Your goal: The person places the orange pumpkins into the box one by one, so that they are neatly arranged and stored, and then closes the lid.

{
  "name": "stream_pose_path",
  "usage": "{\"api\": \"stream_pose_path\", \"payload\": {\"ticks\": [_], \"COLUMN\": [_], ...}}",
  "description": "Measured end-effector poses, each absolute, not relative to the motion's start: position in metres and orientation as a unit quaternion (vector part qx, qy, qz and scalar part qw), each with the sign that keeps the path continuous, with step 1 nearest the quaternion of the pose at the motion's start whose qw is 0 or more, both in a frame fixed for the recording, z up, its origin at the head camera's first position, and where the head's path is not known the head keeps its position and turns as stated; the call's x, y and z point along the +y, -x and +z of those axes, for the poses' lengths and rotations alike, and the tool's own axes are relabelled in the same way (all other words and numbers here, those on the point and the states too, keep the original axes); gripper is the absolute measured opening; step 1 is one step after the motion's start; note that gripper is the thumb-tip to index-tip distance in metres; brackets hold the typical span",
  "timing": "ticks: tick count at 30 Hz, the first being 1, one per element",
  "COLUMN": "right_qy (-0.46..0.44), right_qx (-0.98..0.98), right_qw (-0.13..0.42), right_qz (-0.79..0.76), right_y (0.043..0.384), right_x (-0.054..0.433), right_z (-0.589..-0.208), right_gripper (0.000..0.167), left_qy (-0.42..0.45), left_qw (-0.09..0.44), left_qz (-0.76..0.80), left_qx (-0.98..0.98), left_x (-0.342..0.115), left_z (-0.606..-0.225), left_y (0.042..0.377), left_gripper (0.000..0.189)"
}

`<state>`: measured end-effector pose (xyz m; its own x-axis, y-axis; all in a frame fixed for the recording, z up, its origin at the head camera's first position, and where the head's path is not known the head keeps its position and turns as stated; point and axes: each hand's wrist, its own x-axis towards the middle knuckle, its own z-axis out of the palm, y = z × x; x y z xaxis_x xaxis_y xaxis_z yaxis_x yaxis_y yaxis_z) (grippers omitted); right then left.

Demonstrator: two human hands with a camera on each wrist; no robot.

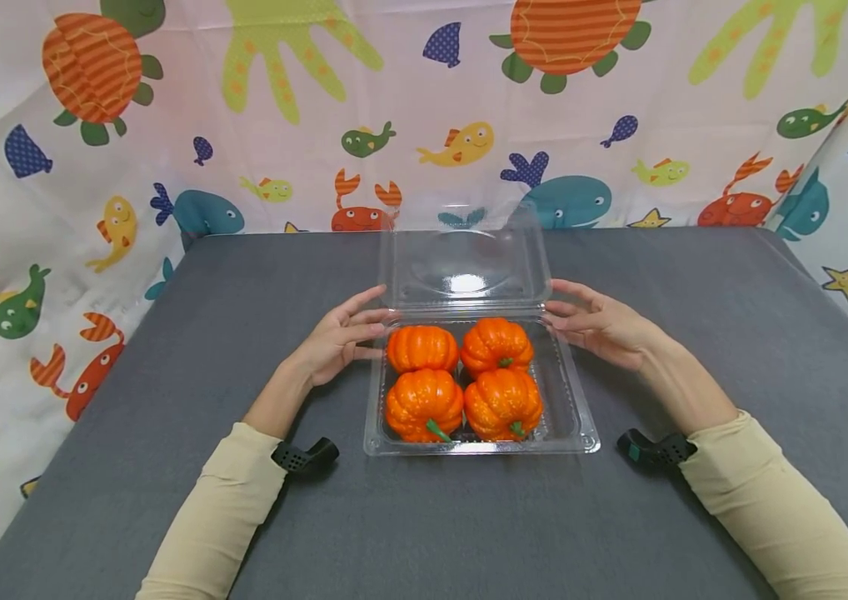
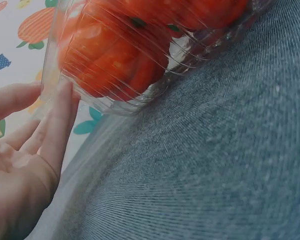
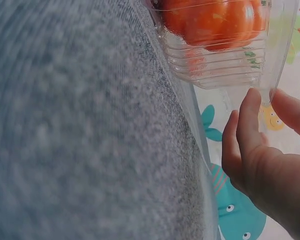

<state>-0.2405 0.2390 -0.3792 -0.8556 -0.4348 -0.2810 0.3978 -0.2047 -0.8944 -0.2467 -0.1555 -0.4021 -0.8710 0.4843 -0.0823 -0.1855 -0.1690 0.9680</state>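
A clear plastic clamshell container (image 1: pixel 570 408) stands on the table, its hinged lid (image 1: pixel 424 262) raised at the back. Inside its base sit several small orange pumpkins (image 1: pixel 424 400) with green stems, in two rows. My left hand (image 1: pixel 337 337) pinches the container's left rim near the hinge; the left wrist view shows thumb and fingers (image 2: pixel 65 107) on either side of the clear edge. At the opposite side, my right hand (image 1: pixel 607 325) pinches the right rim near the hinge, with the edge between thumb and fingers (image 3: pixel 249 120) in the right wrist view.
Grey cloth covers the table (image 1: pixel 469 525). Behind it and along both sides hangs a white curtain (image 1: pixel 304 158) printed with sea animals. Each forearm wears a black wrist strap (image 1: pixel 306 457) below a beige sleeve.
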Motion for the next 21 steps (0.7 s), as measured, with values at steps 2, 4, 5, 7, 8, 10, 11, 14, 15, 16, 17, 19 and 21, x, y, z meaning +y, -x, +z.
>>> {"api": "stream_pose_path", "payload": {"ticks": [2,4,5,7,8,10,11,14,15,16,17,19,21], "right_qy": [0.017,0.019,0.02,0.024,0.025,0.026,0.027,0.028,0.029,0.03,0.031,0.033,0.035], "right_qx": [0.571,0.567,0.565,0.565,0.566,0.574,0.58,0.596,0.599,0.6,0.602,0.603,0.606], "right_qw": [0.265,0.263,0.261,0.257,0.255,0.249,0.245,0.235,0.233,0.23,0.228,0.225,0.222], "right_qz": [-0.777,-0.78,-0.783,-0.784,-0.784,-0.779,-0.776,-0.767,-0.766,-0.765,-0.765,-0.765,-0.763], "right_y": [0.2411,0.2417,0.242,0.2422,0.2421,0.2416,0.2414,0.2402,0.2399,0.2397,0.2396,0.2394,0.2395], "right_x": [0.2384,0.2379,0.2377,0.2376,0.2374,0.2374,0.2374,0.237,0.2369,0.2367,0.2365,0.2362,0.2362], "right_z": [-0.3793,-0.3797,-0.3799,-0.3804,-0.3804,-0.3804,-0.3805,-0.38,-0.3801,-0.3801,-0.3802,-0.3806,-0.3812], "right_gripper": [0.056,0.055,0.054,0.055,0.056,0.058,0.059,0.062,0.062,0.061,0.061,0.06,0.059], "left_qy": [-0.126,-0.125,-0.123,-0.119,-0.117,-0.116,-0.116,-0.117,-0.117,-0.116,-0.116,-0.114,-0.111], "left_qw": [0.22,0.219,0.219,0.22,0.221,0.224,0.225,0.228,0.228,0.227,0.227,0.226,0.225], "left_qz": [0.76,0.765,0.768,0.773,0.775,0.777,0.778,0.779,0.779,0.779,0.779,0.779,0.778], "left_qx": [0.599,0.592,0.589,0.583,0.58,0.577,0.575,0.572,0.572,0.572,0.573,0.574,0.576], "left_x": [-0.1564,-0.1568,-0.1568,-0.1569,-0.157,-0.1571,-0.1571,-0.157,-0.1569,-0.1569,-0.1569,-0.1569,-0.157], "left_z": [-0.4012,-0.4003,-0.4,-0.3994,-0.399,-0.3984,-0.3982,-0.3979,-0.3979,-0.398,-0.398,-0.3981,-0.3977], "left_y": [0.2467,0.2467,0.2467,0.2466,0.2464,0.2461,0.246,0.2458,0.2458,0.2459,0.246,0.2462,0.2463], "left_gripper": [0.063,0.063,0.063,0.063,0.062,0.062,0.062,0.062,0.062,0.062,0.062,0.061,0.059]}}
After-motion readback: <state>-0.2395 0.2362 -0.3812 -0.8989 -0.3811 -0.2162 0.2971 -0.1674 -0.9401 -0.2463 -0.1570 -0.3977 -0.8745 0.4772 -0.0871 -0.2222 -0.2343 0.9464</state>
